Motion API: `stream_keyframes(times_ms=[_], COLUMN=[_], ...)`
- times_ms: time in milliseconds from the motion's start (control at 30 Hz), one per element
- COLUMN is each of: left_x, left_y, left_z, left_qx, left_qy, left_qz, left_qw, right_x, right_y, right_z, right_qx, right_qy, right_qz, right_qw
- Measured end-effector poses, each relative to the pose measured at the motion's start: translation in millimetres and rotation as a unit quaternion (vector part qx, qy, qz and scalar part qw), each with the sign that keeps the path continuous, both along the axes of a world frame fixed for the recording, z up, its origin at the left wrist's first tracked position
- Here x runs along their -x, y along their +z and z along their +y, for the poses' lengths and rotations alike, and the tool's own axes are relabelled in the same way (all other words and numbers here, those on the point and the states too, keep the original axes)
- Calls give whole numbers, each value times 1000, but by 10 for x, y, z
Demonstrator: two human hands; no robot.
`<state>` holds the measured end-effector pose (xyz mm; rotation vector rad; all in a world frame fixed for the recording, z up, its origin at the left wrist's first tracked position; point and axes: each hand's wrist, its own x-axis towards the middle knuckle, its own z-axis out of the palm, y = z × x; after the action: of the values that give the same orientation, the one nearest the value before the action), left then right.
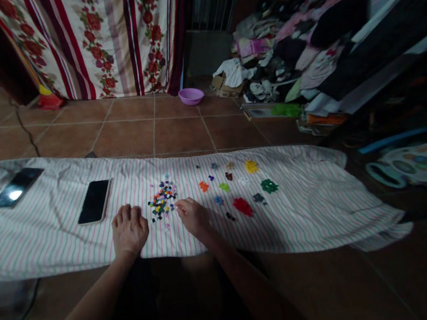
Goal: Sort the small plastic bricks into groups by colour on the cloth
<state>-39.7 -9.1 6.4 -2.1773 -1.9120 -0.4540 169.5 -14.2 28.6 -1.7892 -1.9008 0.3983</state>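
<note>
My left hand [129, 231] lies flat on the striped cloth, fingers stretched out, just left of a mixed pile of tiny coloured pieces [160, 204]. At the pile's right edge is my right hand [194, 217], thumb and fingers pinched together. Whatever may be between those fingertips is too small to make out. Farther right the pieces lie in small heaps by colour: red [242, 206], dark green [270, 186], yellow [251, 166], orange [204, 186], lime green [223, 186], blue [218, 200] and black [230, 216], among others.
A phone [95, 201] rests left of my left hand, and a dark shiny flat device [17, 187] lies at the far left. The striped cloth [309, 220] covers the table. Beyond stand a purple basin [191, 96], a flowered curtain [111, 40] and piled clothes [300, 41].
</note>
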Motion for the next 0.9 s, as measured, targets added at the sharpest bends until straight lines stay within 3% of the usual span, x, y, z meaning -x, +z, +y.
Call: stream_keyframes(times_ms=[300, 600, 900], left_x=[6, 3, -2], left_y=[-23, 1, 31], left_z=[1, 4, -3], left_qx=[-8, 5, 13], left_qy=[-6, -3, -4], left_qz=[-6, -19, -38], left_qw=[1000, 1000, 999], right_x=[-116, 42, 87], right_y=[-158, -206, -196], right_z=[-151, -251, -92], right_qx=[8, -4, -10], right_qy=[15, 49, -26], right_qz=[17, 40, 9], right_qw=[1000, 998, 1000])
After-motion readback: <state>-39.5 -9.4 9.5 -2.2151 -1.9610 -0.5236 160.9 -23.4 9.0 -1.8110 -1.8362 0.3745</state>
